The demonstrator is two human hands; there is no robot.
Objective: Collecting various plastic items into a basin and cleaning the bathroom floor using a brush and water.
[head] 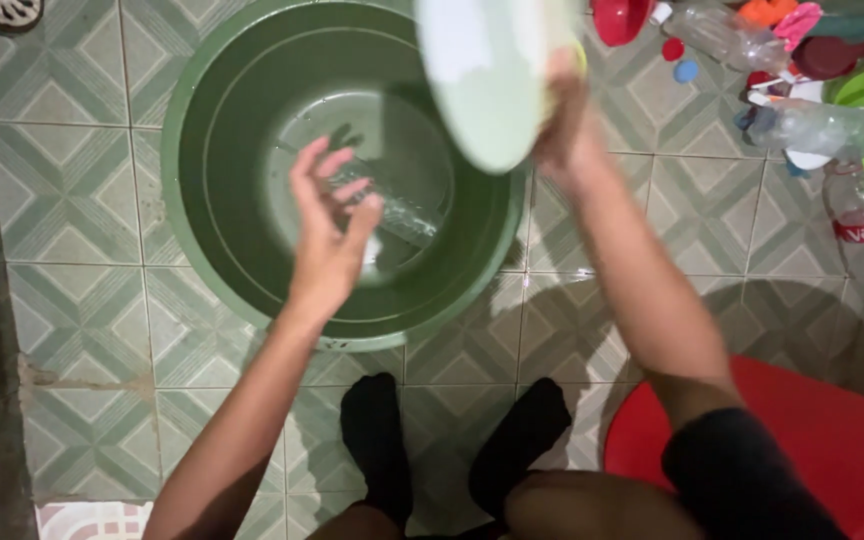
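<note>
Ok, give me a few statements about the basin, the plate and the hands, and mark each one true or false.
1. The right hand holds a pale plate over the green basin. True.
2. The left hand grips the plate too. False: it is open over the basin, apart from the plate.
3. The basin is dry. False: shallow water lies in it, with a clear bottle lying there.
4. Plastic bottles lie on the tiled floor at upper right. True.
5. The basin stands on a red mat. False: it stands on the tiles; the red surface is at lower right.
</note>
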